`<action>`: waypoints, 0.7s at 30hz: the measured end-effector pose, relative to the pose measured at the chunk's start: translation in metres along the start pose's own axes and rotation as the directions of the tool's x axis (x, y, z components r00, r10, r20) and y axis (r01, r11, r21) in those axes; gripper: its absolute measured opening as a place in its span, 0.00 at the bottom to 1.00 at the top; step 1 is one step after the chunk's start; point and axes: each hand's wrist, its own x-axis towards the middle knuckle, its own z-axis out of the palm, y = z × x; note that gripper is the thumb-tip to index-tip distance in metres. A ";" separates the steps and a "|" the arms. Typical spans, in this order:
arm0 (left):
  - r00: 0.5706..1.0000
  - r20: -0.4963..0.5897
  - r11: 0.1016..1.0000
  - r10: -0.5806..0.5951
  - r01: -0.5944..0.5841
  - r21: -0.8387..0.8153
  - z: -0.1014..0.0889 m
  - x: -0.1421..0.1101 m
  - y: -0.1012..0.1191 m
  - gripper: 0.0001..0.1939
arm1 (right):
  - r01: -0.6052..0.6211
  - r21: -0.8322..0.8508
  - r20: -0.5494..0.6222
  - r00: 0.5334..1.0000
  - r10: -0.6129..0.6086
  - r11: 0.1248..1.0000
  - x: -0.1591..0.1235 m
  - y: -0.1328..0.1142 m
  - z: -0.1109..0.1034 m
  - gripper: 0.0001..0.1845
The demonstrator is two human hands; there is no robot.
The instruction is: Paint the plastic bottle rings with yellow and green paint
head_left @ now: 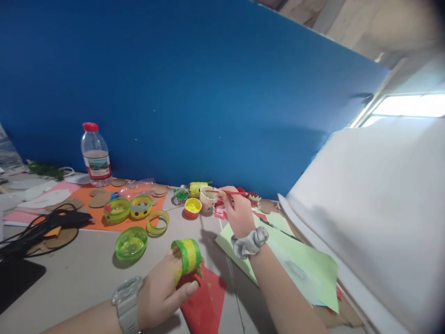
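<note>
My left hand point(158, 287) holds a cardboard ring point(190, 256) painted in yellow and green bands, with some fingers tucked inside it. Below the ring lies a sheet of red paper point(208, 297). Farther forward, my right hand point(239, 213) pinches a thin red paintbrush point(236, 192). The brush points left, its front end over the mouth of a patterned paper cup point(207, 204); I cannot tell whether its tip touches the inside. Beside that cup stand a small cup of yellow paint point(193, 208) and a small cup of green paint point(181, 195).
At left are a green-rimmed clear dish point(131, 245), a yellow ring point(158, 222), two decorated rings, a red-capped bottle point(96, 160) and a black glue gun point(66, 220) with its cord. Light green paper point(295, 264) lies under my right forearm. A blue panel point(191, 93) closes the back.
</note>
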 end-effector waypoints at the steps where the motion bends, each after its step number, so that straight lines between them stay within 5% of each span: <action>1: 1.000 -0.002 1.000 -0.009 0.009 -0.010 0.000 0.000 0.000 0.21 | -0.013 0.008 -0.013 1.000 0.013 1.000 0.000 0.001 -0.001 0.15; 9: 1.000 0.013 0.999 -0.018 0.018 -0.026 0.003 -0.001 -0.001 0.23 | -0.060 -0.074 -0.121 0.991 0.050 0.996 0.003 0.000 -0.008 0.15; 21: 0.998 -0.005 0.998 -0.059 0.058 -0.030 0.003 -0.001 0.002 0.21 | -0.056 -0.253 -0.035 0.998 0.049 0.966 0.007 -0.006 -0.020 0.13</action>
